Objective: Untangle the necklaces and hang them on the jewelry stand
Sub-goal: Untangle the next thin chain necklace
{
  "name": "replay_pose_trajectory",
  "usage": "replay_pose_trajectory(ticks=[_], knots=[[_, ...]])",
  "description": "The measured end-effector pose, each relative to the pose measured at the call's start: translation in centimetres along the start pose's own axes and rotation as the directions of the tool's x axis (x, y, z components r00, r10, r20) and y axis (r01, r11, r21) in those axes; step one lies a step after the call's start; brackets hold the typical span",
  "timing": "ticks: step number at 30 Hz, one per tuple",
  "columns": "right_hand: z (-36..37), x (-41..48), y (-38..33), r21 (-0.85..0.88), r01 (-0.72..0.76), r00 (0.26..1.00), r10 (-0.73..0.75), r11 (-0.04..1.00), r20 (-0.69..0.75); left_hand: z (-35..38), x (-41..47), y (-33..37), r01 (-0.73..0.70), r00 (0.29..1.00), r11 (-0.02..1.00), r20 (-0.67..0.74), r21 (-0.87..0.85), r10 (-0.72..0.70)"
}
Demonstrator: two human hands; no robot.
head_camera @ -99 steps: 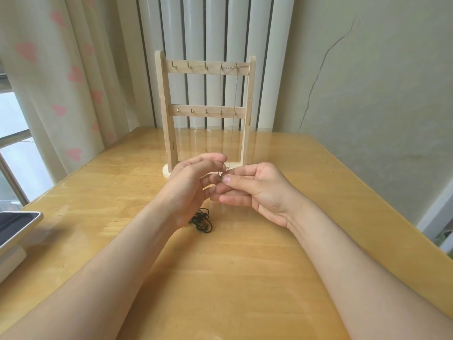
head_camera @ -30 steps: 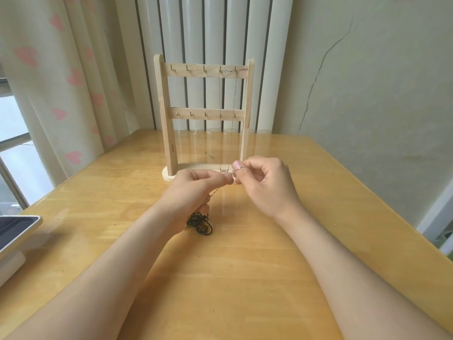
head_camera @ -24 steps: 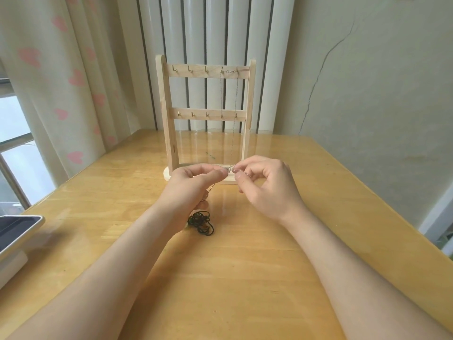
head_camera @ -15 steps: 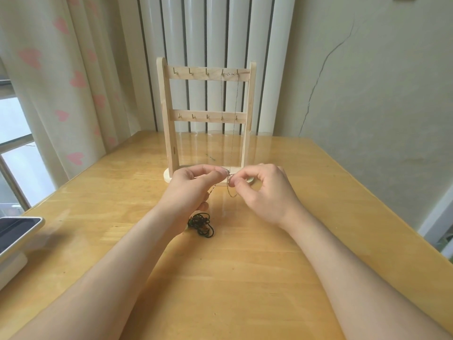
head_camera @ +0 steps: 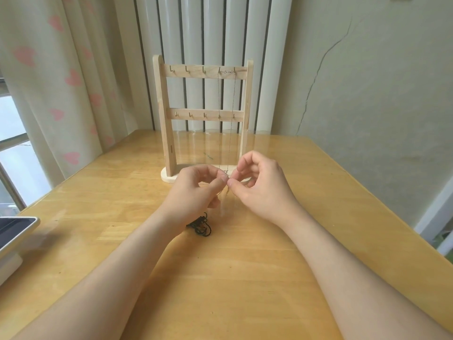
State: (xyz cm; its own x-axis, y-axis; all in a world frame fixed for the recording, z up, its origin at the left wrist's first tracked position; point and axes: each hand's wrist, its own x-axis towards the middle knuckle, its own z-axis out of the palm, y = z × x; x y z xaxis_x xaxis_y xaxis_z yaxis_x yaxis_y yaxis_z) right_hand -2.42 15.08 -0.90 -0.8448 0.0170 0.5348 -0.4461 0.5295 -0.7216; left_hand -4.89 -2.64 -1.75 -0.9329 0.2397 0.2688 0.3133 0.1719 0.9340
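Just in front of the jewelry stand, at its base, the left hand and the right hand meet. Each pinches a fine chain between thumb and forefinger, the fingers clamped on it tip to tip with hardly a gap between the two pinches. The chain is too thin to follow with certainty. It seems to trail down toward the dark tangle, which lies on the tabletop nearer the person than the stand, partly under the left wrist. One silver necklace already hangs from the right end of the stand's top rail and drops to the base just behind the hands. The step in hand looks like freeing a clasp or a snag. To do it well, keep the two pinches close together and roll or ease the links apart rather than pull, since a tug would likely tighten the snarl below. Lift only enough to see the slack, keep the knuckles off the hung necklace behind, and aim for the free hooks at the left of that rail.
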Motion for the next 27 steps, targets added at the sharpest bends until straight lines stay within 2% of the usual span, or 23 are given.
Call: replay_pose_trajectory(ticks=[8,15,20,25,27], knots=[[0.1,-0.1,0.2,-0.080,-0.031,0.998,0.035,0.996,0.045,0.2,-0.2,-0.4,-0.140,0.987,0.949,-0.033,0.283,0.155],[0.8,-0.2,0.6,-0.148,-0.067,0.972,0.098,0.987,0.212,1.3,-0.1,-1.0,-0.287,0.952,0.850,0.031,0.441,0.305],[0.7,-0.2,0.5,-0.184,-0.045,0.944,0.102,0.982,0.313,1.3,-0.2,-1.7,-0.325,0.945,0.799,0.152,0.506,0.288],[0.2,0.0,0.5,-0.162,-0.097,0.922,0.149,0.982,0.357,0.8,-0.4,-1.3,-0.329,0.943,0.747,0.249,0.578,0.222],[-0.2,0.0,0.2,-0.183,-0.102,0.911,0.166,0.978,0.379,0.5,-0.4,-1.1,-0.328,0.942,0.697,0.278,0.638,0.188]])
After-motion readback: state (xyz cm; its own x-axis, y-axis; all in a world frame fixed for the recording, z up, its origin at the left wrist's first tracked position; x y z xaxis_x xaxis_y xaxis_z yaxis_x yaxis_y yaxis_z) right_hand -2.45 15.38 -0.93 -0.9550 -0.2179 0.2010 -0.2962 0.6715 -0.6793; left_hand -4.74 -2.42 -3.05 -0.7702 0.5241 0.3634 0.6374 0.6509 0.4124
